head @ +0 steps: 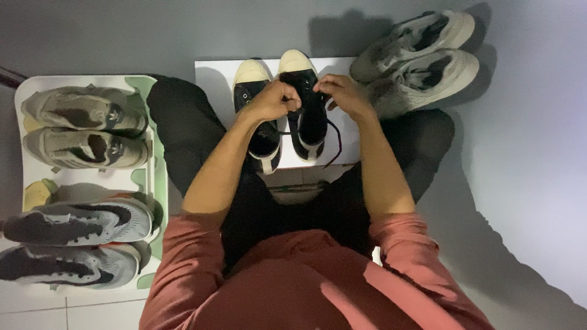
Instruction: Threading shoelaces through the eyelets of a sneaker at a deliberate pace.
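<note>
Both hands, left hand (pixel 273 101) & right hand (pixel 346 95), fingers closed on laces (pixel 333 137) of black sneaker (pixel 309 116).

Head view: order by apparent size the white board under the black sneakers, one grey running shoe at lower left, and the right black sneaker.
1. White board, though partly covered.
2. Grey running shoe.
3. Right black sneaker, partly hidden by both hands.
Nearness to the camera may inflate the running shoe.
</note>
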